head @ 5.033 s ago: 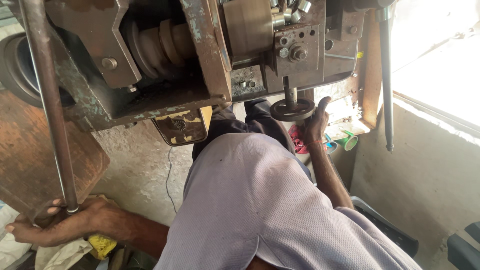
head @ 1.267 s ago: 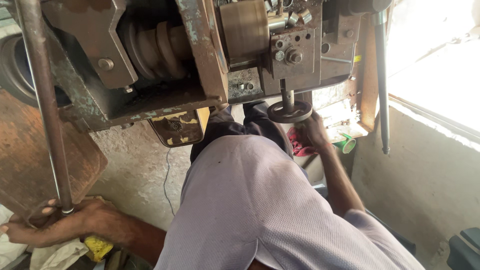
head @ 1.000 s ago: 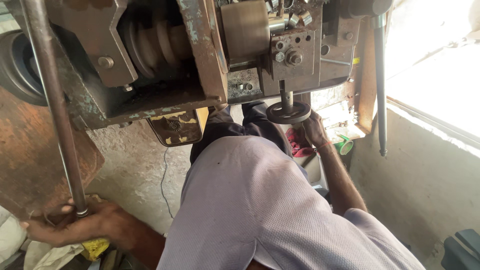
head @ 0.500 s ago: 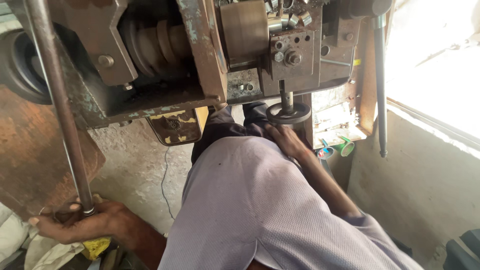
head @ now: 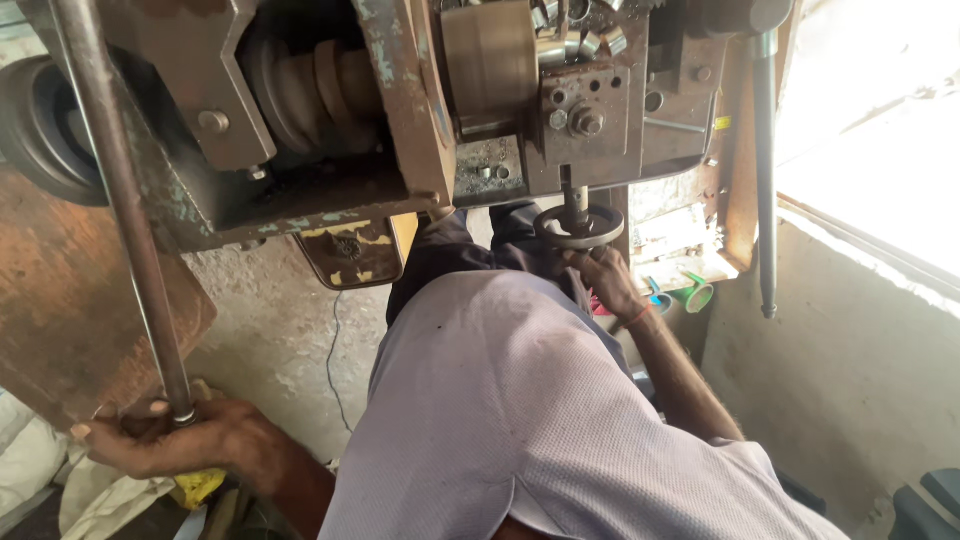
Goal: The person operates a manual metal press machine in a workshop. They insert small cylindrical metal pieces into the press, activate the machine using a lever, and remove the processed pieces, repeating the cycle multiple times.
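Left hand (head: 175, 440) clenched around the foot of a long steel rod (head: 120, 210), near the floor by pale sacks (head: 30, 460); the rod's top runs out of view. Farther off, right hand (head: 605, 280) fingers curl on the rim of a small handwheel (head: 578, 226) under the rusty machine (head: 400, 110). Beyond, green and blue cups (head: 680, 295), contents not visible.

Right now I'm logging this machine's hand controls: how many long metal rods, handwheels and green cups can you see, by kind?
Long metal rods: 2, one gripped by the left hand, one hanging at the right
Handwheels: 1, touched by the right hand
Green cups: 1
Total: 4
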